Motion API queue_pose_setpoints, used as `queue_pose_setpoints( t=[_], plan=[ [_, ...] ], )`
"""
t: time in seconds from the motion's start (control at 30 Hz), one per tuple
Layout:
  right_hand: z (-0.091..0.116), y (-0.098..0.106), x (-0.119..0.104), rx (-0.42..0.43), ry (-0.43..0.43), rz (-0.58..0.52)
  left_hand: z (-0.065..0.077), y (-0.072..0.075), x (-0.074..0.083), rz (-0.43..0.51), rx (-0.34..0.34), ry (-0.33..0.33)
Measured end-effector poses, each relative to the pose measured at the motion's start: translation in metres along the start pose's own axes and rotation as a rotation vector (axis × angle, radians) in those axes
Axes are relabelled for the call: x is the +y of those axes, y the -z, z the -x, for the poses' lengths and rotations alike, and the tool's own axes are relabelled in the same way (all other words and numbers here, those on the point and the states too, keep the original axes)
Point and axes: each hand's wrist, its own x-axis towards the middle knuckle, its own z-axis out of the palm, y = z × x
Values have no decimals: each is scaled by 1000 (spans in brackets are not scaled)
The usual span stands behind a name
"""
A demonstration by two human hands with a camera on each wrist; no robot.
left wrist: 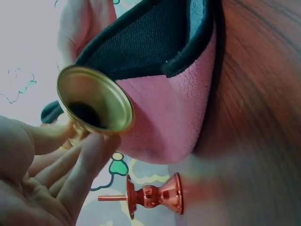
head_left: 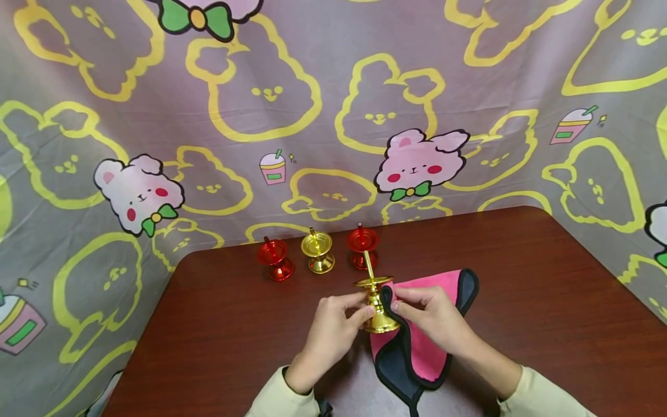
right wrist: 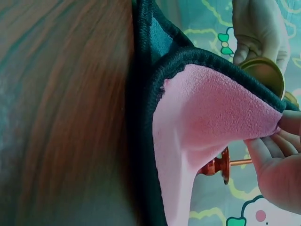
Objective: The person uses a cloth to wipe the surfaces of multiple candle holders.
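Observation:
My left hand (head_left: pixel 336 324) grips a gold candle holder (head_left: pixel 383 318) by its stem, with the spike pointing up and tilted slightly left. From below, the left wrist view shows the hollow underside of its base (left wrist: pixel 94 101). In my right hand (head_left: pixel 435 321) a pink cloth with dark grey backing and black edging (head_left: pixel 422 353) is pinched between thumb and fingers. The pinched part of the cloth lies against the right side of the holder, and the rest drapes down toward the table.
Behind the hands stand a red candle holder (head_left: pixel 274 258) on the left, a smaller-looking gold one (head_left: pixel 318 249) in the middle and another red one (head_left: pixel 359 240), partly covered by the held holder. They stand on a brown wooden table (head_left: pixel 224 336) before a patterned curtain (head_left: pixel 323 104).

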Motion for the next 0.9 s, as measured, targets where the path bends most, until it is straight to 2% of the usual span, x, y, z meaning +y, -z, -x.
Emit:
queue_pose_setpoints(
  t=[0.1, 0.23, 0.37, 0.47, 0.53, 0.6, 0.63, 0.7, 0.77, 0.83, 0.9],
  plan=[
    [1, -4, -2, 32, -8, 72, -1, -2, 4, -85, 35, -6],
    [2, -10, -5, 92, 22, 200, -3, -5, 8, -184, 62, -14],
    [2, -18, -6, 141, 47, 304, -4, -8, 9, -337, 82, -65],
    [1, -19, -5, 143, 21, 313, -5, -10, 8, -432, 94, -119],
    [-1, -16, -3, 118, -9, 248, -5, -10, 6, -439, 106, -155],
    [-2, -9, 0, 69, -42, 125, -5, -9, 4, -378, 122, -161],
    [-3, -5, 2, 42, -58, 47, -5, -8, 3, -309, 124, -151],
    [-5, 5, 6, -5, -88, -114, -4, -5, 0, -113, 116, -112],
    [-6, 13, 9, -50, -108, -239, -3, -3, -4, 132, 93, -40],
    [-6, 19, 11, -86, -115, -317, -2, -2, -8, 353, 64, 34],
    [-6, 22, 13, -113, -106, -348, 0, -2, -12, 495, 23, 103]
  ],
)
